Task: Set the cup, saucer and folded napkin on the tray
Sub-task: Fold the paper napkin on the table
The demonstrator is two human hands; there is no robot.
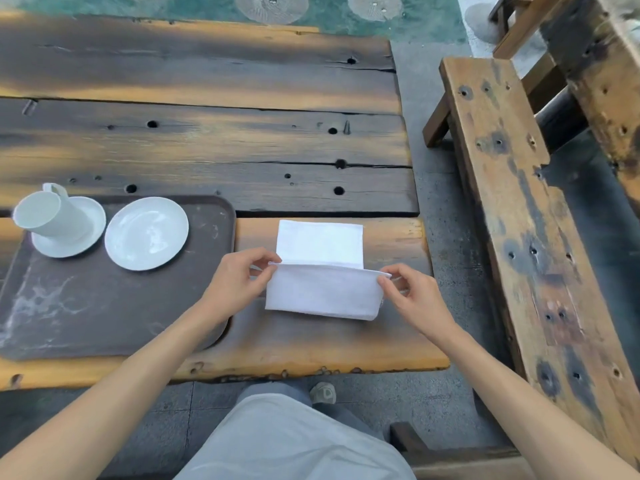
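Observation:
A white napkin (320, 271) lies on the wooden table just right of the dark brown tray (104, 306). Its near half is lifted and folded over. My left hand (239, 282) pinches the raised edge at its left corner, and my right hand (412, 299) pinches the right corner of the same edge. On the tray's far left a white cup (45, 216) stands on a white saucer (88, 237). A second white saucer (147, 233), with nothing on it, lies on the tray to the right of the cup.
The plank table (207, 140) stretches away behind the napkin, its right edge close to the napkin. A weathered wooden bench (519, 220) runs along the right side across a grey paved gap. My knees and a shoe show below the table's near edge.

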